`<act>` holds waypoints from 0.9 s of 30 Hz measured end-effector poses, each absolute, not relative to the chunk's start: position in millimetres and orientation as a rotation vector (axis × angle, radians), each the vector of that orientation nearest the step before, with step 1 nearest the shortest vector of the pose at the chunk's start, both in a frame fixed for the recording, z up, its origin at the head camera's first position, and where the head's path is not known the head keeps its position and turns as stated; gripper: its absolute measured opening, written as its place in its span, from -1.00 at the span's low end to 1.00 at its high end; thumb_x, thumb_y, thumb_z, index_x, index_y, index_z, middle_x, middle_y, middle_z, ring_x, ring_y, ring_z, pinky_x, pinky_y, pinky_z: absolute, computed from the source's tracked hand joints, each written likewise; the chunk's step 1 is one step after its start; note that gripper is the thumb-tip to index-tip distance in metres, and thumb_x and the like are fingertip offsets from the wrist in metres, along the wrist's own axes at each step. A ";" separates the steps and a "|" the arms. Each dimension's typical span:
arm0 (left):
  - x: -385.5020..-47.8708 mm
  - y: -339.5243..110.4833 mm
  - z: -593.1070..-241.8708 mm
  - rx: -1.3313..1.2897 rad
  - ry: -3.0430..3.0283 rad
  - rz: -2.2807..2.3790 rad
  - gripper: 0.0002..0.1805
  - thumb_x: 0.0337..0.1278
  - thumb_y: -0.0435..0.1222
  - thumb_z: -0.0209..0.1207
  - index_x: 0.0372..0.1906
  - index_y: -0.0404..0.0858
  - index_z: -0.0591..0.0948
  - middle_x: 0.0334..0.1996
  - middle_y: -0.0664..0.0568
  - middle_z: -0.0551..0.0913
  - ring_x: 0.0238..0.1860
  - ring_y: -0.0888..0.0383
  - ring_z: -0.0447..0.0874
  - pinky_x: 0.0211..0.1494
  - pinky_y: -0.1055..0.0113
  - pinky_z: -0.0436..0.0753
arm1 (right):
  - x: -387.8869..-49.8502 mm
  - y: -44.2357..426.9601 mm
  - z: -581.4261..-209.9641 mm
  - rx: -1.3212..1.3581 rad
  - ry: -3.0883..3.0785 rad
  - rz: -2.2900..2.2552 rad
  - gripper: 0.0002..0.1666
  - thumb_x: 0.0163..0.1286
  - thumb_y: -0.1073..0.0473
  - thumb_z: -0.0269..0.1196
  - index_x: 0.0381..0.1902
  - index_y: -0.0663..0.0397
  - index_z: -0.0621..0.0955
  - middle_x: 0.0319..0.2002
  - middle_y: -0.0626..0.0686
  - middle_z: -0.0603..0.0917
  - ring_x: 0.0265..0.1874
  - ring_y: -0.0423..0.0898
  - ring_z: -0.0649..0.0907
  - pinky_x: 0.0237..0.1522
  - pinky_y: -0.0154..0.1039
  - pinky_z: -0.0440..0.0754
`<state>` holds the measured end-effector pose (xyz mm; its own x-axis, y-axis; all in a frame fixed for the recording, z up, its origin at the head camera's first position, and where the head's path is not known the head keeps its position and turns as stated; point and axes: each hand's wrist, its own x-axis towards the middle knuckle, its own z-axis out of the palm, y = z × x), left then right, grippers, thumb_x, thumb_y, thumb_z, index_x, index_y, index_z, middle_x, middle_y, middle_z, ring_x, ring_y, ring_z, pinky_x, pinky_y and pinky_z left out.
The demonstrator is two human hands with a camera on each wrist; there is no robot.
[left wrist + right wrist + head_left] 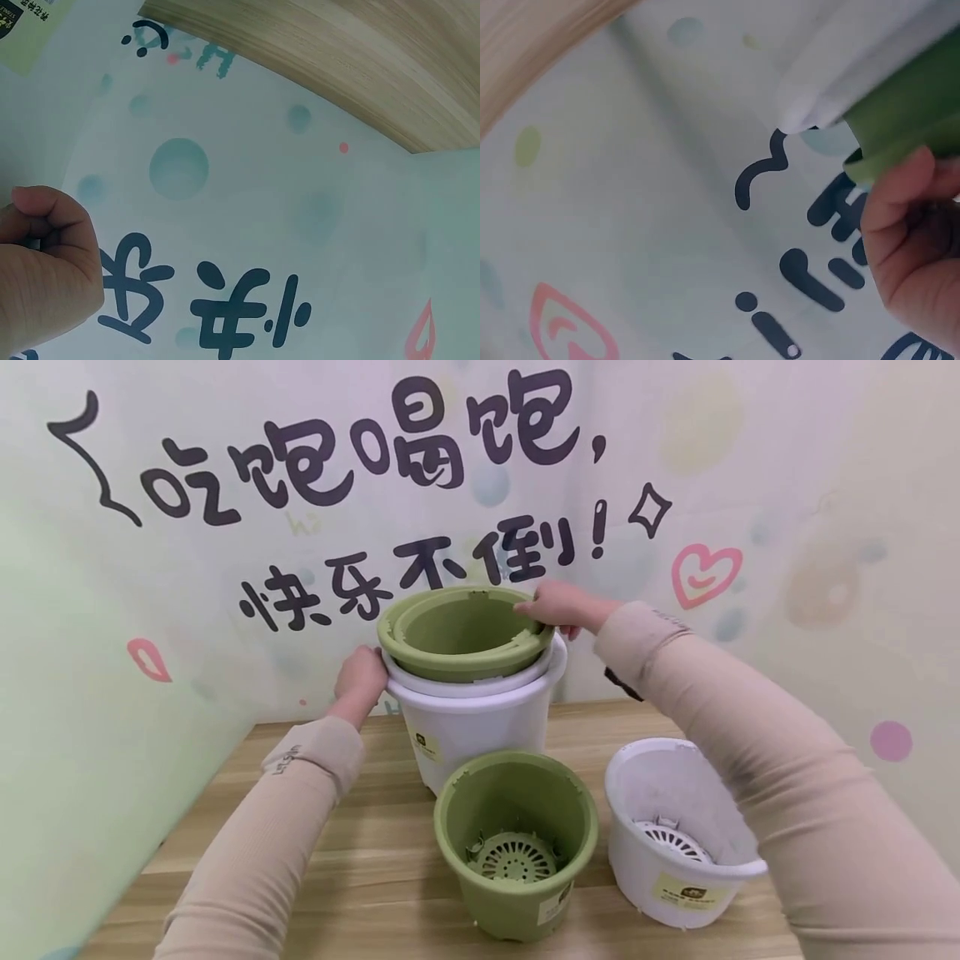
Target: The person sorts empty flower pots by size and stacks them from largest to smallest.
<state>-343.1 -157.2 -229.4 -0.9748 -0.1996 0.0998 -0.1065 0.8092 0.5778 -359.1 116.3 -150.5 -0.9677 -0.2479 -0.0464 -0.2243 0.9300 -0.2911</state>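
Two green flowerpots [463,660], one inside the other, sit in the top of a stack of white flowerpots [480,727]. My right hand [561,607] grips the green rim at its right side, thumb over the edge; the right wrist view shows this hand [915,232] with the green rim [877,157] between thumb and fingers. At the left of the stack, my left hand [362,679] holds the white rim. Its fingers look curled in the left wrist view, where the hand [52,270] is partly cut off by the frame and its contact is hidden.
Nearer on the wooden table [360,860] stand a green flowerpot [517,785] with a slotted base and a white flowerpot [675,877], partly hidden by the right sleeve [750,752]. A printed wall cloth [637,427] hangs behind the stack.
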 end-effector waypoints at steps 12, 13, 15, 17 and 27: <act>-341.5 -157.3 -229.4 0.195 -2.830 -0.830 -0.51 0.41 -0.14 -0.40 -0.24 -0.38 0.48 -0.40 -0.19 0.54 -0.58 0.05 0.49 -0.59 0.30 0.46 | -289.9 221.2 -145.8 -0.481 2.963 -0.667 -0.41 0.43 -0.07 -0.06 0.29 0.13 0.27 -0.59 0.12 0.47 -0.82 -0.12 0.38 -0.65 -0.22 0.48; -341.1 -157.9 -229.1 0.191 -2.827 -0.824 -0.52 0.40 -0.14 -0.39 -0.25 -0.38 0.48 -0.41 -0.18 0.54 -0.59 0.05 0.49 -0.59 0.30 0.46 | -284.5 229.1 -148.8 -0.475 2.977 -0.642 -0.39 0.41 -0.10 -0.04 0.29 0.10 0.27 -0.57 0.12 0.48 -0.81 -0.11 0.39 -0.62 -0.21 0.48; -340.5 -158.9 -228.7 0.187 -2.828 -0.823 -0.51 0.40 -0.15 -0.40 -0.26 -0.38 0.48 -0.42 -0.18 0.53 -0.61 0.06 0.49 -0.60 0.31 0.47 | -275.4 244.8 -159.2 -0.481 2.986 -0.586 -0.36 0.38 -0.15 0.00 0.30 0.06 0.28 -0.54 0.11 0.47 -0.79 -0.10 0.40 -0.61 -0.19 0.47; -340.3 -159.4 -228.2 0.187 -2.829 -0.831 -0.51 0.40 -0.14 -0.41 -0.26 -0.38 0.47 -0.41 -0.17 0.53 -0.62 0.07 0.48 -0.61 0.31 0.47 | -268.0 260.5 -174.4 -0.496 2.982 -0.525 -0.33 0.35 -0.18 0.04 0.30 0.02 0.28 -0.54 0.08 0.45 -0.77 -0.10 0.40 -0.60 -0.20 0.45; -338.5 -156.7 -227.4 0.191 -2.843 -0.851 -0.52 0.41 -0.16 -0.42 -0.25 -0.38 0.47 -0.44 -0.15 0.50 -0.63 0.09 0.47 -0.60 0.32 0.47 | -243.9 307.6 -251.9 -0.754 2.919 -0.391 -0.43 0.29 0.05 0.18 0.22 0.09 0.38 -0.53 -0.12 0.48 -0.64 -0.28 0.44 -0.56 -0.37 0.45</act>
